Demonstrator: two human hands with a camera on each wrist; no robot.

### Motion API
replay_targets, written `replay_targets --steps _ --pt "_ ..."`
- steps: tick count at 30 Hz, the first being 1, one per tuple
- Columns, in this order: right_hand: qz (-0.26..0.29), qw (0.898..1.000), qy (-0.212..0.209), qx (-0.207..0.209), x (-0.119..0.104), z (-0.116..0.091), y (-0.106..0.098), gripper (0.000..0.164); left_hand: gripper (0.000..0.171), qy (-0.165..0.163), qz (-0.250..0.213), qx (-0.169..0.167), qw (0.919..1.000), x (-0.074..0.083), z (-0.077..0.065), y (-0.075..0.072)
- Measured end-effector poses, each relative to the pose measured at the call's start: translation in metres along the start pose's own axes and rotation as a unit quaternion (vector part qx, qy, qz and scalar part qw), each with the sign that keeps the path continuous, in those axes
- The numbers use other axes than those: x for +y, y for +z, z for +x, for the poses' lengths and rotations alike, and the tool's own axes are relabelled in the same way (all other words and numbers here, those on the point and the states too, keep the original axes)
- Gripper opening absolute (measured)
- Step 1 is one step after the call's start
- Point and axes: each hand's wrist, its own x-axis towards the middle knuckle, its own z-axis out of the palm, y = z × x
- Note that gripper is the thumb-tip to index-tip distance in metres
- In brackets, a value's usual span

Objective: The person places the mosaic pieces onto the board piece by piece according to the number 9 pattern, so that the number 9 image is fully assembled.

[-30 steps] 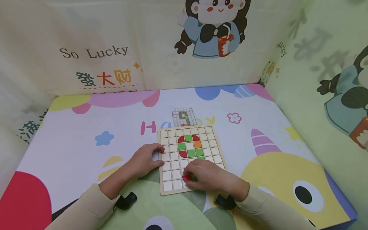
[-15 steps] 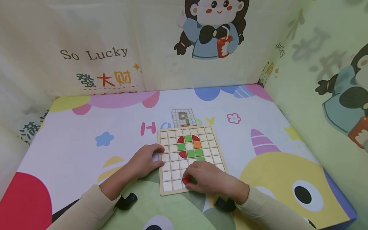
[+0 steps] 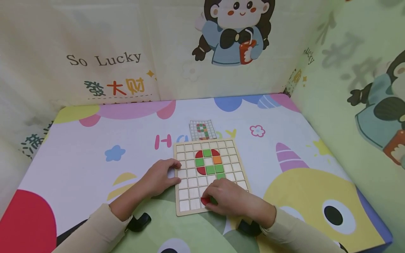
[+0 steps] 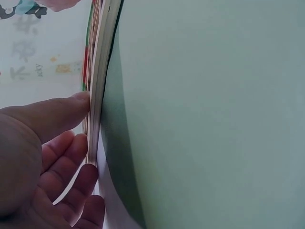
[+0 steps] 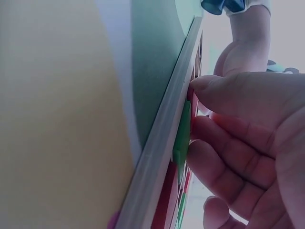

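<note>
A wooden grid board (image 3: pixel 183 213) lies on the printed table cover. On it, several red, green and orange tiles form a ring with a green tile (image 3: pixel 220 176) below it. My left hand (image 3: pixel 160 178) rests its thumb and fingertips against the board's left edge; the left wrist view shows the tips along the board's side (image 4: pixel 97 86). Near the front edge, my right hand (image 3: pixel 229 197) pinches a red rounded tile (image 3: pixel 205 201) between thumb and fingers. Beside it, a green tile (image 5: pixel 182 133) is tilted up from the board in the right wrist view. The palm hides several front cells.
Behind the board lies a small paper card (image 3: pixel 193 133) printed with a coloured grid pattern, its lower end at the board's back edge. Black straps or devices (image 3: pixel 140 222) sit at both wrists. Printed curtains (image 3: pixel 171 42) stand at the back and sides.
My right hand has shifted very slightly toward the front, still at the red tile. The left hand stays at the board's left edge.
</note>
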Motion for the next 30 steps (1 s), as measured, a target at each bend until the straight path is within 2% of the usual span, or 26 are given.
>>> replay_targets --steps 12,21,30 --pt "0.007 1.0 0.0 0.021 0.0028 -0.0028 0.0029 0.013 0.036 -0.003 0.0 0.002 1.0 0.0004 -0.0003 0.0022" --pt "0.017 1.0 0.007 0.017 0.0029 -0.003 0.0014 0.014 0.037 0.0 -0.001 0.004 1.0 0.0009 -0.0012 0.0015" --pt "0.028 0.999 0.027 -0.004 0.0004 -0.0027 -0.0003 0.014 0.037 0.004 -0.003 0.002 1.0 0.0022 -0.0023 0.0006"
